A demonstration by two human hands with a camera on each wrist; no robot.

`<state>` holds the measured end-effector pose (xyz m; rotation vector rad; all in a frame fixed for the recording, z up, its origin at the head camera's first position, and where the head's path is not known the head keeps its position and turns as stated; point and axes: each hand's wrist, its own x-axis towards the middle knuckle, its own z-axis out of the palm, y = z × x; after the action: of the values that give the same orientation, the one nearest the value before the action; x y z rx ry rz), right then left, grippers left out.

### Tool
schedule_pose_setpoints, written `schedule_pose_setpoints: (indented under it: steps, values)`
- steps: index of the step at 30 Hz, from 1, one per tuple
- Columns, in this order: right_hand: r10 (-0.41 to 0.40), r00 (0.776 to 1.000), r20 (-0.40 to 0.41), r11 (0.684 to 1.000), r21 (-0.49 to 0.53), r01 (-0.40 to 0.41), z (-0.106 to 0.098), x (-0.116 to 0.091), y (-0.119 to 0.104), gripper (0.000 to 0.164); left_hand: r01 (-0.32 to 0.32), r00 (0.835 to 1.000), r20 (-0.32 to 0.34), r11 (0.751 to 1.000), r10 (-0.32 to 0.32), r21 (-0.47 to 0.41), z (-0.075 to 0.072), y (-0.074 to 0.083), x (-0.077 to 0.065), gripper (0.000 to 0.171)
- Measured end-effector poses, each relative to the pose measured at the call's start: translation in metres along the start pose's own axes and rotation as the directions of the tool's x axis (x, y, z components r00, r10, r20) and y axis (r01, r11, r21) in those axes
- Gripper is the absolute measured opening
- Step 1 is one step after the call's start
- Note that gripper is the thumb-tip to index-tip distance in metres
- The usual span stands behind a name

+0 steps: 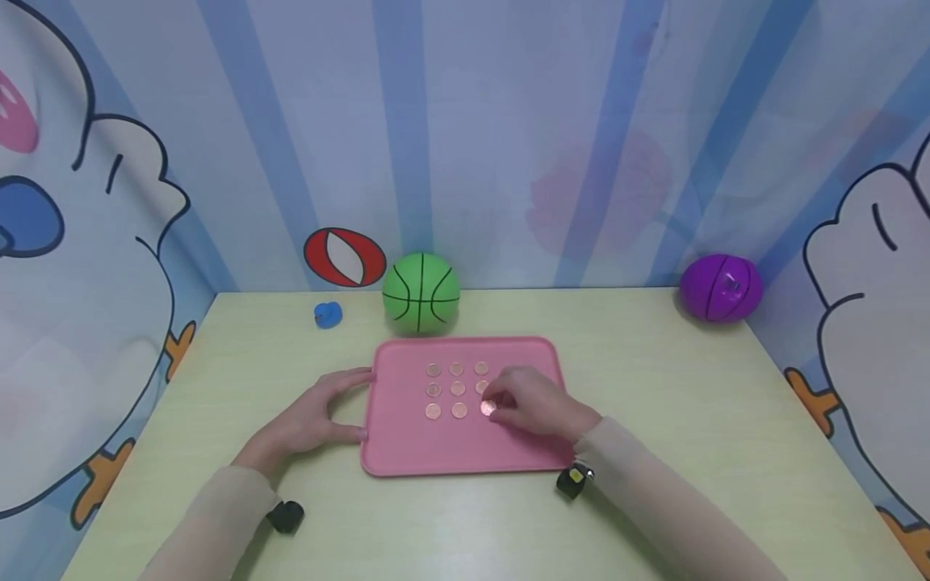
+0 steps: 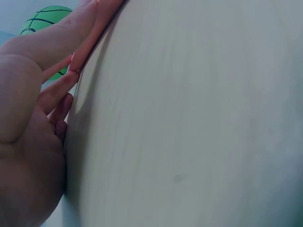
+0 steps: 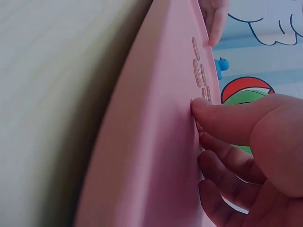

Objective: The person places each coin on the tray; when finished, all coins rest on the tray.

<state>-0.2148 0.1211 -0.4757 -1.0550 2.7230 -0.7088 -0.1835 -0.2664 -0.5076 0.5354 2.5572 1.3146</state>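
Observation:
A pink tray lies on the table, bearing several coins in rows. My right hand is over the tray's right half, its thumb and forefinger pinching the coin at the near right corner of the rows. In the right wrist view, the thumb hides much of that coin. My left hand is spread at the tray's left side, fingertips and thumb touching the rim. The left wrist view shows this hand low beside the tabletop.
Behind the tray sits a green ball with black lines. A small blue duck is left of it, and a purple ball stands at the back right corner. A striped cloth backs the table.

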Motion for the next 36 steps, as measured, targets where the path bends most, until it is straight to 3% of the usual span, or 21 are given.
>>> schedule_pose_setpoints:
  steps: [26,36]
  values:
    - [0.042,0.999,-0.020,0.999,-0.009,-0.042,0.002,0.002,-0.004,0.022,-0.001,1.000,-0.004,1.000,0.001,0.007,0.000,-0.001,0.000,0.093]
    - [0.008,0.999,-0.045,0.999,0.053,-0.006,-0.021,-0.018,0.019,0.021,-0.011,1.000,-0.003,1.000,0.011,0.015,0.000,-0.003,0.000,0.092]
